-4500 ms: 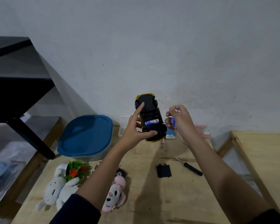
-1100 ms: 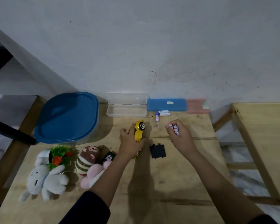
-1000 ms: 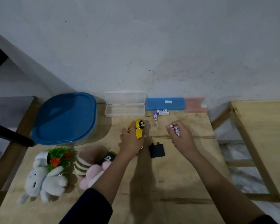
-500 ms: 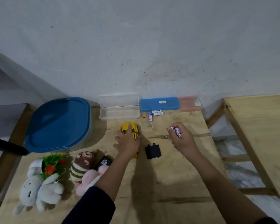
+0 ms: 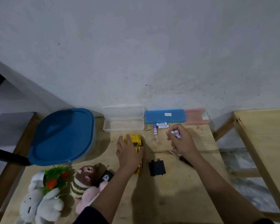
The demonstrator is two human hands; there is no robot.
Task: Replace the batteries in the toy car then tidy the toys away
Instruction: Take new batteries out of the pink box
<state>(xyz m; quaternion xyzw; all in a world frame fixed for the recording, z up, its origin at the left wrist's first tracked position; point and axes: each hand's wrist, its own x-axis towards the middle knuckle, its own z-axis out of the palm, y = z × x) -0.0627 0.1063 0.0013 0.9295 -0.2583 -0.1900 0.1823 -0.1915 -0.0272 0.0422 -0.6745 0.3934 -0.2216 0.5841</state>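
Note:
The yellow toy car (image 5: 135, 141) rests on its wheels on the wooden table (image 5: 176, 191), and my left hand (image 5: 128, 152) lies flat over its rear half. My right hand (image 5: 181, 141) hovers to the car's right, closed around two white batteries (image 5: 176, 134) whose ends stick out above the fingers. A black battery cover (image 5: 157, 167) lies on the table between my forearms. One loose battery (image 5: 155, 132) and two white ones (image 5: 162, 124) lie near the blue case. The screwdriver (image 5: 183, 159) is partly hidden under my right wrist.
A bin with a blue lid (image 5: 61, 136) stands at the back left. An open clear case (image 5: 123, 120), a blue case (image 5: 165, 116) and a pink case (image 5: 196, 116) line the wall. Plush toys (image 5: 44, 202), a monkey plush (image 5: 83, 177) and a pink plush (image 5: 90, 196) lie front left. Another table (image 5: 265, 143) stands right.
The car was held up bottom-side out, then lowered, turned over and set on its wheels. My left hand now lies on top of it. My right hand still holds the batteries.

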